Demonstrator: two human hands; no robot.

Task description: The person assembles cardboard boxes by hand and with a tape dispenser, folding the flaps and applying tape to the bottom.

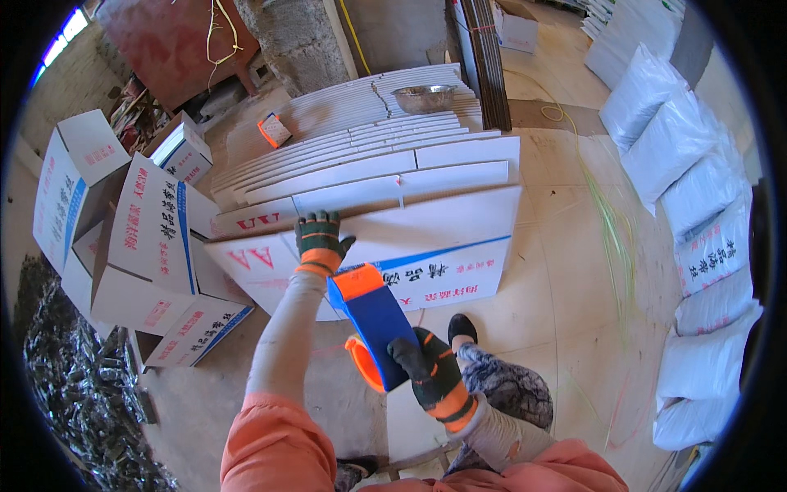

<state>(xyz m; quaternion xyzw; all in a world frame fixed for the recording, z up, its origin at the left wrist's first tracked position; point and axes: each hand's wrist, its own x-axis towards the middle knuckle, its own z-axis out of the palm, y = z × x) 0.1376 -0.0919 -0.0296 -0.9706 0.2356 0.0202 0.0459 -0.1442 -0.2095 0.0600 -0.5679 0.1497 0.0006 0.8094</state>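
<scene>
My left hand point(320, 243), in a dark green and orange glove, grips the top edge of the front flat cardboard carton point(459, 221). Its fingers curl over the edge, and the carton leans among a row of folded ones. Closer to me, my right hand point(434, 375), gloved alike, is closed round a blue and orange tape dispenser point(370, 316). The dispenser's orange end points up and away, beside my left wrist and in front of the carton. An orange loop sticks out on its left side.
Several folded cartons point(352, 135) stack behind, bearing a metal bowl point(424, 99) and an orange-and-white item point(275, 129). Opened cartons point(147, 238) stand left, above a heap of dark shiny packets point(74, 385). White sacks point(697, 213) line the right; straps point(611, 221) lie on the floor.
</scene>
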